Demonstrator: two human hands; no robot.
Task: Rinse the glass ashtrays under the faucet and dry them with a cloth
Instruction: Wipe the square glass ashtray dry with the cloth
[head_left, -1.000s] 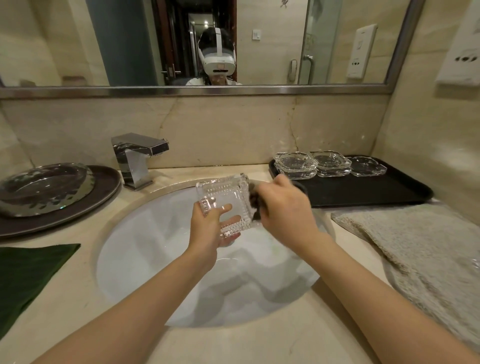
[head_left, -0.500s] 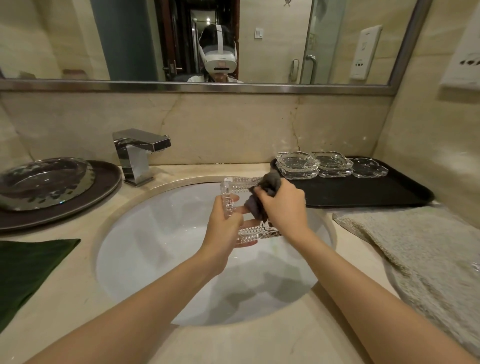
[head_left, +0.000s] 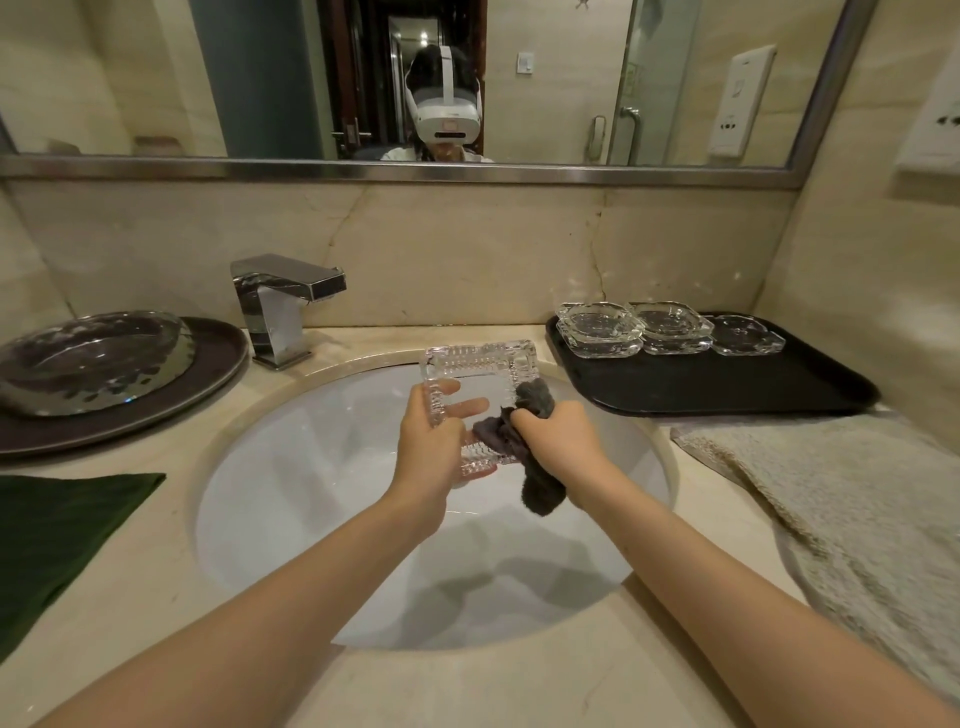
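My left hand (head_left: 428, 449) grips a square cut-glass ashtray (head_left: 480, 366) by its left side, holding it tilted above the white sink basin (head_left: 322, 467). My fingers show through the glass. My right hand (head_left: 558, 441) holds a bunched dark grey cloth (head_left: 535, 402) pressed against the ashtray's right inner side; a tail of the cloth hangs down below the hand. The chrome faucet (head_left: 283, 306) stands at the back left, with no water running. Other clear glass ashtrays (head_left: 597, 330) sit on a black tray (head_left: 727, 387) at the back right.
A beige towel (head_left: 831, 499) lies on the counter to the right. A glass dish on a dark plate (head_left: 104, 364) sits at the left, with a dark green cloth (head_left: 57, 530) in front of it. A mirror runs along the wall.
The ashtray has turned from edge-on to facing me, its hollow now showing. My right hand with the cloth has shifted to the ashtray's lower right side.
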